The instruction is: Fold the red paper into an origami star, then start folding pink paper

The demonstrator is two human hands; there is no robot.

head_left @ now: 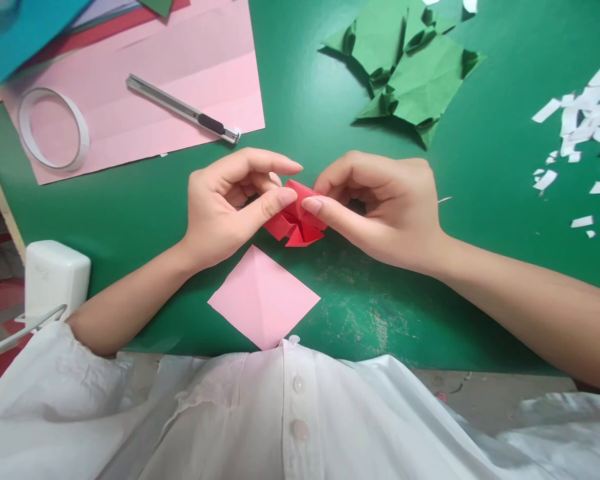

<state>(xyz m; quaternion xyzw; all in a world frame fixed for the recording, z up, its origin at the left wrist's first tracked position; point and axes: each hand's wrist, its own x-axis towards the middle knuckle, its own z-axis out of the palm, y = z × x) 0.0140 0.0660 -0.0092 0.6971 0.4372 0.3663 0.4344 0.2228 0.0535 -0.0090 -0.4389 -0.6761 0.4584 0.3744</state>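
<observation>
Where the survey starts, left along the near edge of the tabletop (145, 223), the left hand (217, 210) is partly closed, holding the red folded paper (305, 233) by its left side, index finger raised clear. The paper lies directly right of that thumb, beyond the pink square (265, 300); flaps face the near edge, no long axis evident. The right hand (397, 210) pinches its right side, fingers curled. Both touch; neither is nearer.

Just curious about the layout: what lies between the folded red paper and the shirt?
The head view shows a pink paper square between folded red paper and shirt.
</observation>
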